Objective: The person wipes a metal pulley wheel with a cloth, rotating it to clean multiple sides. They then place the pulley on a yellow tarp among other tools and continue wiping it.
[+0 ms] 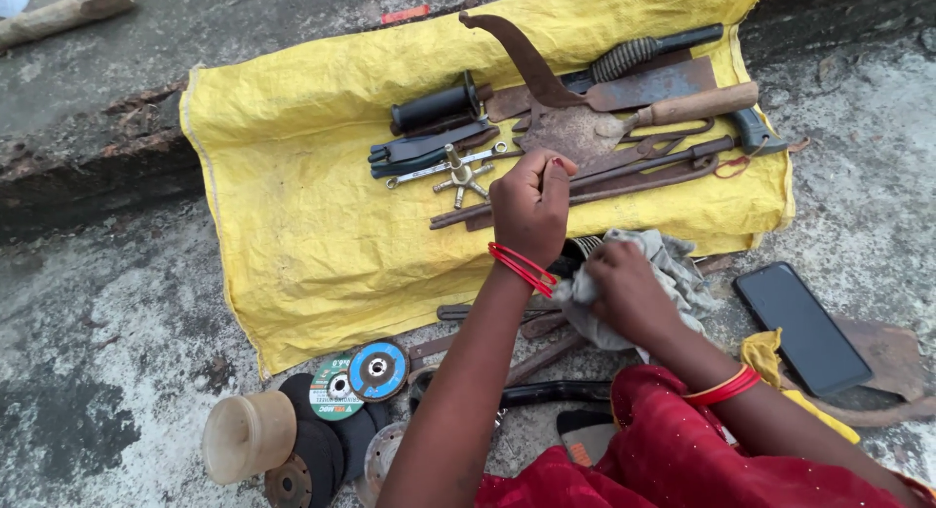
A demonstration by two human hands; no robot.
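Left hand (531, 204) fisted, gripping a rusty rod (624, 184) over the yellow sack (312, 225). Right hand (629, 292) closed, pinching a grey rag (673, 269) just below the sack edge. Sack holds rusty tools; grinding discs (351, 386) lie near a beige cup (249, 435) on concrete.

yellow woven sack (322, 225), plain. rag (673, 274): pale grey. bangles (524, 267): red, on left wrist. garment (682, 449): deep red. phone (801, 325): black. grinding discs (378, 370): one blue-faced, one green, the others black. plastic cup (249, 435): cream. sickle (517, 55): rust brown.
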